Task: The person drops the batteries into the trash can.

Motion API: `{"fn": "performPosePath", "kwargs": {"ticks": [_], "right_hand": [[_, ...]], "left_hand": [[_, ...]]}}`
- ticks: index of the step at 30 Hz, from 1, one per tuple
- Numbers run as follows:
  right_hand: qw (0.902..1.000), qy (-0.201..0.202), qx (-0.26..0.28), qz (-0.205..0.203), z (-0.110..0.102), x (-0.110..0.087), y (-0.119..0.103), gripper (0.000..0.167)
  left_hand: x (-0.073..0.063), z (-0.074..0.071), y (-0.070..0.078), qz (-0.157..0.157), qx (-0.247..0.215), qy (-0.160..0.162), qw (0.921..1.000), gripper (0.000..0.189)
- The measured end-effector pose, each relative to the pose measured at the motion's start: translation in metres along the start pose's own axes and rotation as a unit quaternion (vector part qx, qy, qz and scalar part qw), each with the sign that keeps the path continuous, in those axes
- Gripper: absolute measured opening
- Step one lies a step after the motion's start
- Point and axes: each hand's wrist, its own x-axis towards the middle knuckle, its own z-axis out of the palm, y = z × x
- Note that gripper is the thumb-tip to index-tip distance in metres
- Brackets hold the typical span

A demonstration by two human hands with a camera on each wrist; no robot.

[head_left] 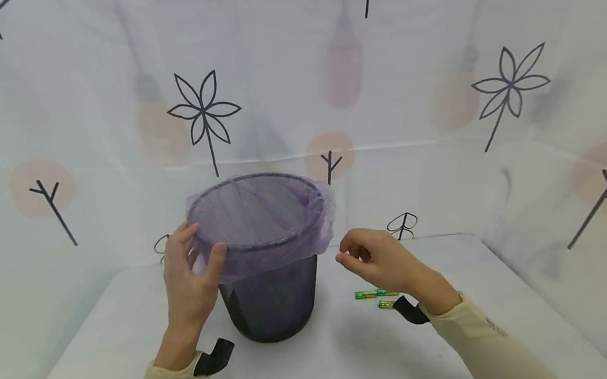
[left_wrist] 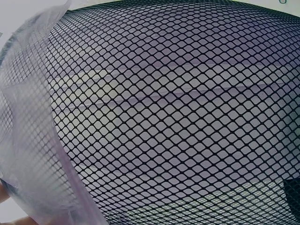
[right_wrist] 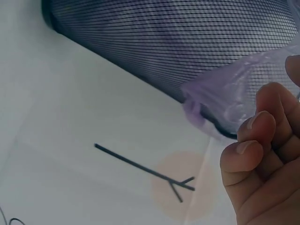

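Observation:
A black mesh waste bin [head_left: 270, 296] stands upright on the table, lined with a thin purple bin bag [head_left: 282, 256] folded outward over its rim. My left hand [head_left: 191, 279] holds the bin at the left of the rim, thumb at the front and fingers round the side, over the bag. Only bits of its fingers [left_wrist: 18, 220] show in the left wrist view, beside the bag and the mesh. To the right of the bin, my right hand [head_left: 378, 258] is raised with loosely curled fingers and nothing in them. The right wrist view shows its fingertips [right_wrist: 243, 150] near the bag's edge.
Several green and gold batteries [head_left: 365, 294] lie on the white table [head_left: 321, 371] right of the bin, partly behind my right wrist. A white cloth [head_left: 268, 52] printed with plants hangs behind and at the sides. Black straps [head_left: 213, 357] are on both wrists.

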Motion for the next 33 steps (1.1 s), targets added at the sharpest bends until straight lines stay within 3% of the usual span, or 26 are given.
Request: {"fn": "performPosePath", "kwargs": {"ticks": [13, 27, 33], "right_hand": [[0.9943, -0.052, -0.032, 0.088, 0.006, -0.038, 0.020, 0.009], [0.9717, -0.134, -0.047, 0.189, 0.017, -0.066, 0.050, 0.018], [0.9640, -0.153, -0.062, 0.208, 0.021, -0.071, 0.059, 0.021]], "left_hand": [[0.001, 0.000, -0.002, 0.006, -0.004, 0.001, 1.0000, 0.055], [0.000, 0.000, 0.000, 0.008, 0.000, 0.000, 1.0000, 0.053], [0.000, 0.001, -0.001, 0.008, -0.002, 0.001, 1.0000, 0.053]]}}
